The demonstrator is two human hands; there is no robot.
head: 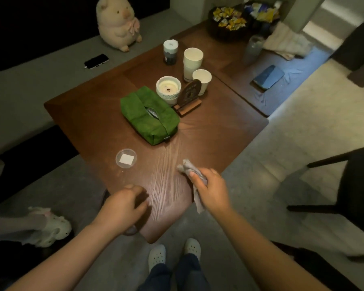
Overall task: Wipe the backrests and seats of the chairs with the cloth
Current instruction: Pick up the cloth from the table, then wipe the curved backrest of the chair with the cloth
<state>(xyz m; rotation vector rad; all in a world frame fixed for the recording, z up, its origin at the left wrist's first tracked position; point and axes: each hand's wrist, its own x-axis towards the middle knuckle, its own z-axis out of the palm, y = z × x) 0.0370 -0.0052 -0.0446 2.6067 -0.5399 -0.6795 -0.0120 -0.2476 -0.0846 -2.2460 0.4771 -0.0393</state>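
**Cloth in the right hand, chair off to the right**

On the far left, a foot in a white slipper point(53, 229) is on the floor. The brown bench point(88, 114) fills the middle, and the person stands at its near corner. On the bench, from left to right, are a small clear dish point(126, 159), a green tissue box point(149, 114), a candle point(168, 88) and some paper cups point(193, 59).

The left hand point(124, 206) rests on the bench by the corner. Its fingers are loosely bent, and I see nothing in it. The right hand point(211, 191) is near it, to the right, over the bench edge. It holds the cloth point(188, 168). The cloth is grey and scrunched up. One end sticks out past the fingers, towards the candle. The other end hangs down below the hand.

The chair point(357, 185) is dark and stands on the floor, well apart from both hands, on the right. One thin arm of it points in towards the bench. The seat and back are too dark to tell apart.

The cloth is not touching the chair, so I think the wiping of this chair has not begun. The right hand is the nearer one, and it has the cloth. The person will likely need to turn right and reach that way. A dark shape at the bottom right may be another chair, but I cannot tell.
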